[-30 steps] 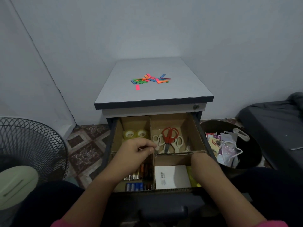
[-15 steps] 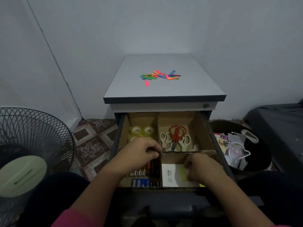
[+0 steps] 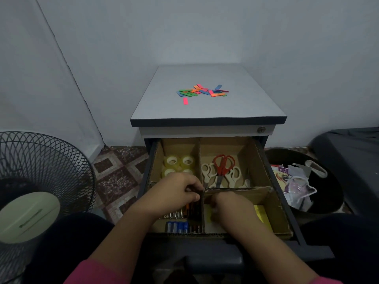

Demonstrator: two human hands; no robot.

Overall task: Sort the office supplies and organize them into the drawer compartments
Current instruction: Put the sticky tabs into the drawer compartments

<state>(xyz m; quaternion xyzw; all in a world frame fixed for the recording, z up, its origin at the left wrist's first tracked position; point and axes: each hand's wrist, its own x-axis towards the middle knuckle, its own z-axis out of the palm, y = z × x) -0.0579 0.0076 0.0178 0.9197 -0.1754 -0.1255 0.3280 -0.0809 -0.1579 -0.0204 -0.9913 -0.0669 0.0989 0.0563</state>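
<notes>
The drawer (image 3: 264,167) stood open, divided by cardboard into four compartments. The left hand (image 3: 176,193) pinched the cardboard divider (image 3: 238,189) at the centre crossing. The right hand (image 3: 229,208) reached into the front-right compartment beside yellow sticky notes (image 3: 261,214); whether its grip held anything could not be told. Tape rolls (image 3: 179,163) lay rear-left, scissors (image 3: 222,167) rear-right, batteries (image 3: 177,226) front-left. Coloured strips (image 3: 202,92) lay on the desk (image 3: 246,107) above.

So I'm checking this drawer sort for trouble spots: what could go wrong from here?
The left hand pinches the cardboard divider, which already looks bent; more pulling might tear or collapse it, mixing compartments. The right hand covers the yellow sticky notes, so they could get creased. The loose colored strips on the cabinet top might be forgotten.
</notes>
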